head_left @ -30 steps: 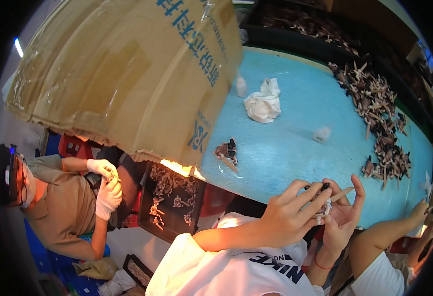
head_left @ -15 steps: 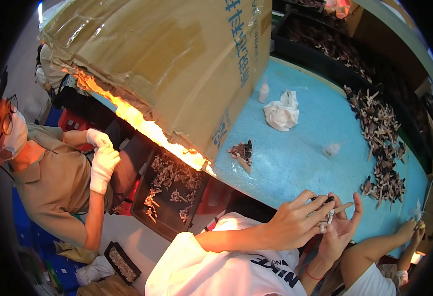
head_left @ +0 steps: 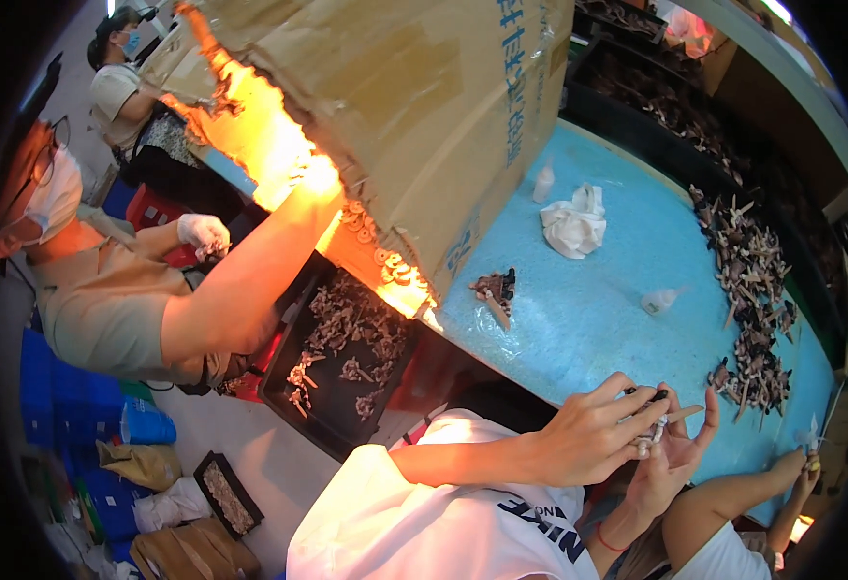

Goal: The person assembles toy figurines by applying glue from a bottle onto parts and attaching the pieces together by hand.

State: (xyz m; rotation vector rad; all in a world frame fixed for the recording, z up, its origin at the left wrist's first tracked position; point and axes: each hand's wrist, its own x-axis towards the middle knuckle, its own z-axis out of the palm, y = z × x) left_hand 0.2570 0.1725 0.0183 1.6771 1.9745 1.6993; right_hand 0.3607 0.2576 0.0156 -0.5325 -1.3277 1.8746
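My left hand [head_left: 586,431] and my right hand [head_left: 668,472] meet above the near edge of the blue table [head_left: 588,319]. Between their fingertips they pinch a small figurine-like piece [head_left: 683,414] with a tan pointed end, whitish lumps and a black part. My fingers cover much of it, so its exact kind cannot be made out. A similar brown and tan piece [head_left: 497,295] lies alone beside the cardboard box. Beyond my hands, a small white squeeze bottle [head_left: 660,302] lies tipped over.
A large cardboard box [head_left: 424,126], brightly lit inside, stands left. Behind are crumpled tissue [head_left: 574,222] and an upright bottle [head_left: 544,182]. A heap of similar pieces [head_left: 748,280] lies right. A masked co-worker [head_left: 124,300] sits left by a black tray [head_left: 293,387]; another's hands [head_left: 799,466] work at far right.
The co-worker at left has parted their hands and stretched one arm into the glowing box. The scene has shifted slightly rightward in view. My hands keep nearly the same pinch on the piece.
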